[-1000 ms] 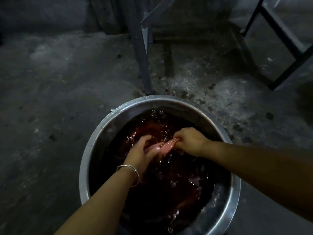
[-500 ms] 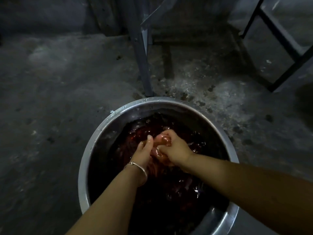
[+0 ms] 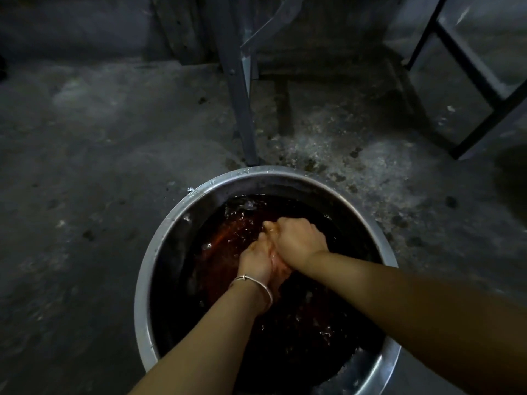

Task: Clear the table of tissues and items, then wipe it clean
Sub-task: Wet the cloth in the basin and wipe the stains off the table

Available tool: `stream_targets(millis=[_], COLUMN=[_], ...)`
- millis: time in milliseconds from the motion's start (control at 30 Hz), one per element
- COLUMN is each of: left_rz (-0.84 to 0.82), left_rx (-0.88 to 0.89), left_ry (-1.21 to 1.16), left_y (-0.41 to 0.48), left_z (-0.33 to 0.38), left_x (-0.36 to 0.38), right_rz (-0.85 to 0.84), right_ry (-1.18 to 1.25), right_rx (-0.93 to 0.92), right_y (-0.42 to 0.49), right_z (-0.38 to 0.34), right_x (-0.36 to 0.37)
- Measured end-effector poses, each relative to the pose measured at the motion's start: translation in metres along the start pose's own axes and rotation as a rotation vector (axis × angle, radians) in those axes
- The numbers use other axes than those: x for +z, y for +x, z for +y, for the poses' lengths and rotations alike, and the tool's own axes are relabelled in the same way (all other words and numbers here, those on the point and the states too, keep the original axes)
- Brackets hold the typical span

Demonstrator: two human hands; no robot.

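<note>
Right hand now across left hand, in basin.

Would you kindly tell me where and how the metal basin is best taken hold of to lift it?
Grip the metal basin by its broad rim, left hand on its left side and right hand on its right, coming from outside. It is round, wide, shows no handles, and holds dark water, so a level two-sided grip suits. The metal leg crowds the far edge.
</note>
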State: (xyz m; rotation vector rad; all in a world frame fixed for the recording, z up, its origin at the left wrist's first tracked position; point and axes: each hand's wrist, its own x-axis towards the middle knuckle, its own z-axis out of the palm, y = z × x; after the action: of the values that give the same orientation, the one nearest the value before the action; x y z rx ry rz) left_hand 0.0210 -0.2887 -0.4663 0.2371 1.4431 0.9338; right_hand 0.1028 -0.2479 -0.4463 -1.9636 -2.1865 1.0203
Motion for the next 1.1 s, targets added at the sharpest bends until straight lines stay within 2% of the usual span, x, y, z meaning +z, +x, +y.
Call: stream_targets(millis=[67,133,167,200,267,333,467,567,667,767,867,933,1000,1067,1100], left_rz=[0.079,-0.045,-0.055,0.010,0.148,0.149,0.156,0.133,0.059,0.008,-0.005,-0.001,0.124,0.309,0.347], left_rx=[0.000,-0.029,-0.008,-0.035,0.036,0.044,-0.120,-0.167,-0.169,-0.183,-0.250,-0.232,-0.113,-0.016,-0.005], left_ry=[0.003,-0.098,-0.058,-0.060,0.038,0.046,-0.067,-0.174,-0.278,-0.195,-0.113,-0.092,-0.113,-0.025,-0.006], left_y=[-0.005,-0.001,-0.002,0.001,0.007,0.006,0.006,0.007,0.000,0.002,0.001,0.002,0.005,0.011,0.012], left_z=[0.004,-0.001,-0.002,-0.004,-0.012,-0.017,-0.009,0.001,0.007,-0.005,-0.011,-0.009,-0.003,-0.006,-0.011], left_x=[0.007,0.006,0.004,-0.001,-0.010,-0.009,-0.008,-0.016,-0.014,-0.006,0.000,0.003,-0.003,-0.011,-0.014], right_rz=[-0.031,-0.048,-0.054,-0.067,-0.115,-0.128,-0.074,-0.009,0.030,0.069,0.063,0.043,0.016,-0.051,-0.099], right_ry=[-0.028,-0.031,-0.010,0.005,0.054,0.190,0.330,0.398,0.263,0.066,-0.019,-0.076,-0.084,-0.107,-0.080], right_rx=[0.060,0.122,0.170,0.203,0.236,0.239,-0.024,-0.181,-0.219,-0.142,-0.085,-0.064,0.046,0.144,0.179], right_y=[0.006,0.009,0.011,0.013,0.015,0.009,-0.017,-0.037,-0.043,-0.026,-0.009,-0.004,-0.002,0.005,0.007], right_z=[0.012,0.024,0.031,0.037,0.039,0.032,0.008,-0.007,-0.021,-0.016,-0.001,0.010,0.023,0.036,0.037], right_x=[-0.004,-0.007,-0.009,-0.010,-0.003,0.014,0.029,0.019,0.017,0.012,0.006,0.004,-0.001,-0.005,-0.004])
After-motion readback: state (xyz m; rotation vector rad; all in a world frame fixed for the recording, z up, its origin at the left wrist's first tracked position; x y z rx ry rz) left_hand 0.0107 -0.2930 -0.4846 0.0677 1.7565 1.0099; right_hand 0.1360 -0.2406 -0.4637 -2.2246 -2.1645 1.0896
